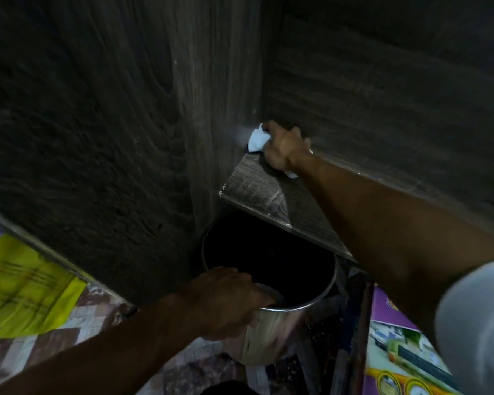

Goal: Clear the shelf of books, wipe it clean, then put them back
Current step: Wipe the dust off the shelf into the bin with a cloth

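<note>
Head view: a white cloth (256,139) is seen bunched in the right hand (285,148). The fingers are curled round the cloth, and it is pressed into the back left corner of the dark wooden shelf (254,189), where the board is met by the upright side panel (126,124). Pale streaks are seen on the front part of the board. Under the shelf's front edge, a metal bucket (280,334) is gripped at its near rim by the left hand (226,300), with the fingers curled over the rim. The bucket is stood on a patterned floor (188,363). A yellow printed sheet (20,289) is laid on the floor to the left, and a purple printed cover (397,337) is laid to the right. Whether either is a book cannot be told. The right upper arm is covered by a grey sleeve (476,323).
</note>
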{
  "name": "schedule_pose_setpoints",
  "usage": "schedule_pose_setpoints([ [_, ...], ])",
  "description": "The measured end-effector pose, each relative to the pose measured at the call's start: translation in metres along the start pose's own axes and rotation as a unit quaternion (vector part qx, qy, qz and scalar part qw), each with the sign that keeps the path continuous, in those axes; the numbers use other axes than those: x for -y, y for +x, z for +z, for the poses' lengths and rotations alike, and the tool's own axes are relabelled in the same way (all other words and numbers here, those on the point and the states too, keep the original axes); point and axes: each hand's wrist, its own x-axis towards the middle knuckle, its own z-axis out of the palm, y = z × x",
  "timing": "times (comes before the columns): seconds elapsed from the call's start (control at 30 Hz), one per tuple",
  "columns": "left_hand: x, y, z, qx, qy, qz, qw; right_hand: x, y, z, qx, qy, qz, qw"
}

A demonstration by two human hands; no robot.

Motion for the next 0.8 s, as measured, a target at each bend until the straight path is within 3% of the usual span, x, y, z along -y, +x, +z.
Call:
schedule_pose_setpoints([
  [0.23, 0.000, 0.001, -0.008, 0.018, 0.026, -0.008, 0.999, -0.018, -0.019, -0.021, 0.107, 0.111, -0.111, 0.982],
  [0.33, -0.002, 0.001, -0.009, 0.018, 0.024, -0.011, 0.999, -0.018, -0.016, -0.033, 0.046, 0.166, -0.100, 0.980],
  [0.5, -0.004, 0.000, -0.012, 0.012, 0.015, -0.016, 1.000, 0.002, -0.016, -0.012, 0.043, 0.078, -0.077, 0.993],
  [0.6, -0.003, 0.000, -0.015, 0.005, 0.026, -0.009, 1.000, 0.003, -0.032, 0.004, 0.007, 0.092, -0.136, 0.986],
  [0.8, -0.006, -0.002, -0.019, 0.014, 0.048, -0.006, 0.999, -0.001, -0.055, 0.006, 0.054, 0.080, -0.180, 0.979],
])
